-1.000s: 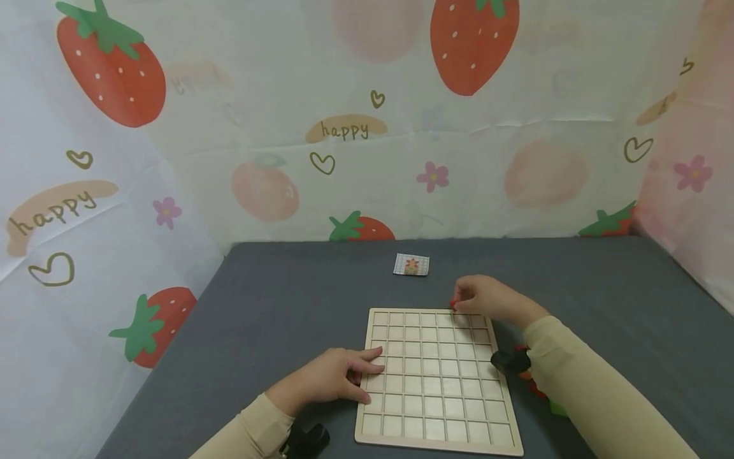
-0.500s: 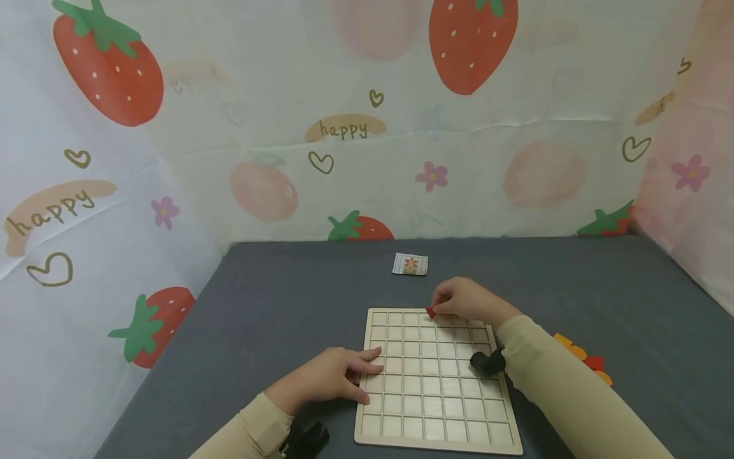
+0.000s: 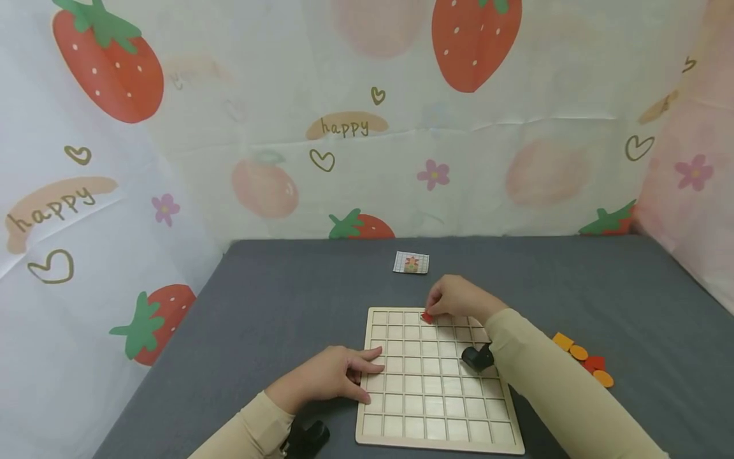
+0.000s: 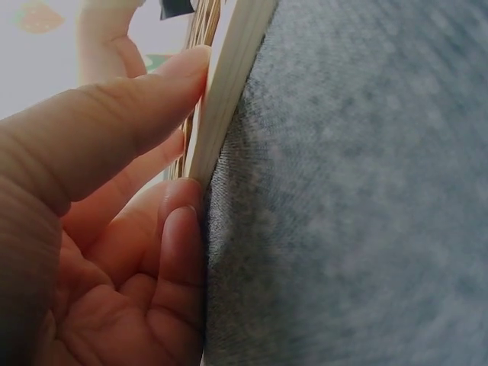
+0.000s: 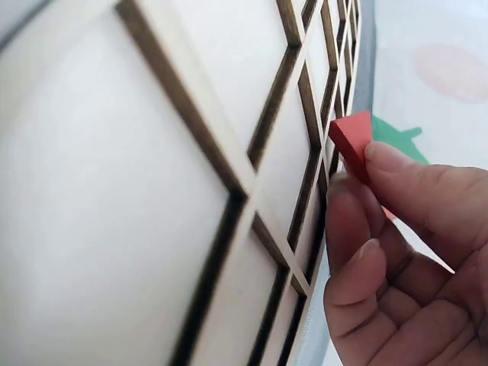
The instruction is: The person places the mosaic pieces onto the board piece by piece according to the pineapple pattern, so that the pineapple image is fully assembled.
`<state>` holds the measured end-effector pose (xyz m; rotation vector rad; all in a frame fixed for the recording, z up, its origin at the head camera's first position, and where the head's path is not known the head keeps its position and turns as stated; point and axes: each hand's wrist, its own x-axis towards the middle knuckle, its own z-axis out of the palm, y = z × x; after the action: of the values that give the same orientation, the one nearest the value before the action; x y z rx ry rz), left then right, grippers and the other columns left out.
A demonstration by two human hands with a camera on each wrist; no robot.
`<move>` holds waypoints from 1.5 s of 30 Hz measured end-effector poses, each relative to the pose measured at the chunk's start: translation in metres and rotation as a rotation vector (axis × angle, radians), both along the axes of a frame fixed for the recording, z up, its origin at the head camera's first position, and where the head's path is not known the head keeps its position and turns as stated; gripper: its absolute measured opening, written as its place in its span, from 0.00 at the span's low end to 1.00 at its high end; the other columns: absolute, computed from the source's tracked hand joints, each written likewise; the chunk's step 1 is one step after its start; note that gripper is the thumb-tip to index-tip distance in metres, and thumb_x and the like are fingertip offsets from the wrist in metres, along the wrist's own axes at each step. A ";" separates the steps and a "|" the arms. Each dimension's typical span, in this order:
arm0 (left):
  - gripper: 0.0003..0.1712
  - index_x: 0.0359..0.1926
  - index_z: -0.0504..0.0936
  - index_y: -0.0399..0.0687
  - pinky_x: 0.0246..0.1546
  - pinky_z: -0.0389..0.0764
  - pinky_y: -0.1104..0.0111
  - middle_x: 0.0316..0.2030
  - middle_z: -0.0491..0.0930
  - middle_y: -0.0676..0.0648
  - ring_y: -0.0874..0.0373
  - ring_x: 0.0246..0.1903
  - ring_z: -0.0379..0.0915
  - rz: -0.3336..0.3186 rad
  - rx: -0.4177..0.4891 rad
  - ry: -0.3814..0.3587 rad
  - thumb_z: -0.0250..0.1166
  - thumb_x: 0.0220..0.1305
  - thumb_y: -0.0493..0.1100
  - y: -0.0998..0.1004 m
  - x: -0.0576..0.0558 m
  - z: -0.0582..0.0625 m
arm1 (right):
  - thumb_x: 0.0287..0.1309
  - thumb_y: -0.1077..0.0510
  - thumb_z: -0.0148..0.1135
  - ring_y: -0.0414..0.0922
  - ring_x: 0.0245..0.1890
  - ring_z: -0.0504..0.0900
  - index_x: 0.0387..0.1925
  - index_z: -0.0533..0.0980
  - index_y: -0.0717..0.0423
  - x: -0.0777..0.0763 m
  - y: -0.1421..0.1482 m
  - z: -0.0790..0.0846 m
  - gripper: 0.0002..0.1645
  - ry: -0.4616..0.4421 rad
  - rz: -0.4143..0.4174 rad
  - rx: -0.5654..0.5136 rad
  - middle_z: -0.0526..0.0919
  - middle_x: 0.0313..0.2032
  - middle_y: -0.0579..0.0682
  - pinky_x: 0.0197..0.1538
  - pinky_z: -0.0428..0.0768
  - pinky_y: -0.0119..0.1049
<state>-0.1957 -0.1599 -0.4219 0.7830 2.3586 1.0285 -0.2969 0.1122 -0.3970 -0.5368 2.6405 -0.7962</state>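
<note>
From here I see the gridded board beneath the right hand; the left hand, fingers loosely extended, rests on the board's edge. Orange and red pieces lie right of the right hand, which pinches a small red piece.

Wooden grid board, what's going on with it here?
A person's right hand pinches a small red piece at the far row of the wooden grid board, while the left hand touches its left edge. Orange and red pieces lie to the right, and a small picture card lies beyond the board.
</note>
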 end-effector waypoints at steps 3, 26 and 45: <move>0.33 0.53 0.78 0.50 0.26 0.67 0.76 0.62 0.65 0.52 0.67 0.22 0.63 0.003 -0.004 0.004 0.74 0.41 0.44 0.001 0.000 0.001 | 0.52 0.59 0.65 0.40 0.28 0.74 0.23 0.83 0.49 -0.001 -0.001 -0.001 0.05 0.000 0.006 0.000 0.81 0.26 0.41 0.35 0.72 0.36; 0.33 0.52 0.79 0.52 0.26 0.67 0.77 0.61 0.67 0.53 0.69 0.22 0.63 0.023 -0.015 0.027 0.75 0.39 0.45 0.001 0.000 -0.003 | 0.49 0.61 0.67 0.41 0.22 0.71 0.18 0.80 0.52 -0.003 -0.004 -0.004 0.08 -0.011 0.041 -0.023 0.79 0.20 0.43 0.31 0.70 0.36; 0.33 0.52 0.79 0.51 0.27 0.68 0.76 0.60 0.68 0.52 0.69 0.23 0.64 0.011 -0.023 0.054 0.75 0.39 0.46 0.001 0.000 -0.003 | 0.50 0.61 0.66 0.39 0.28 0.76 0.24 0.83 0.49 0.002 0.003 -0.004 0.04 -0.012 0.023 -0.022 0.81 0.24 0.41 0.35 0.74 0.35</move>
<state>-0.1957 -0.1584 -0.4244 0.7999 2.4187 0.9953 -0.2948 0.1152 -0.4010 -0.5658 2.6125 -0.8199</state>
